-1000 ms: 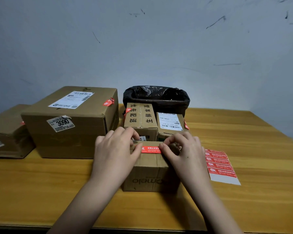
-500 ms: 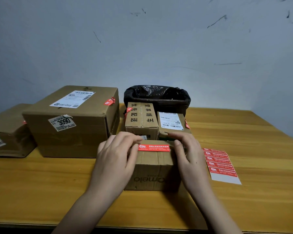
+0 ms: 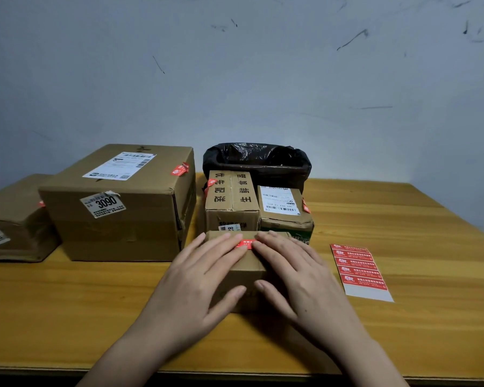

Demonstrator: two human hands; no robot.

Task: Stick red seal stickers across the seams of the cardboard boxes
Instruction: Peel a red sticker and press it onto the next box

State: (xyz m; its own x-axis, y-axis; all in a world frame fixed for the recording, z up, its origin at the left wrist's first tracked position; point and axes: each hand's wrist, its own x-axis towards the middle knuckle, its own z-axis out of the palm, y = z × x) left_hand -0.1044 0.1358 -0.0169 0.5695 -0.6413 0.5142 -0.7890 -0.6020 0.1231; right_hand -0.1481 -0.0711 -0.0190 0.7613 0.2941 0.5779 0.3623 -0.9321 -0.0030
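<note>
There is a single view, from a camera worn on the person's head at the near edge of the worktop [image 3: 67, 303]. It faces forward and tilts down, so the wooden surface fills the lower half and the marked grey wall [image 3: 235, 79] beyond the far edge fills the upper half. The wide lens bends the near edge. Both hands, left hand [image 3: 196, 280] and right hand [image 3: 299, 277], lie close below the lens, forearms entering from the bottom.

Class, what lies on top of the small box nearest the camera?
Both hands lie flat on the small box: left hand, right hand. Between their fingertips shows a strip of red sticker; the rest is covered.
</note>
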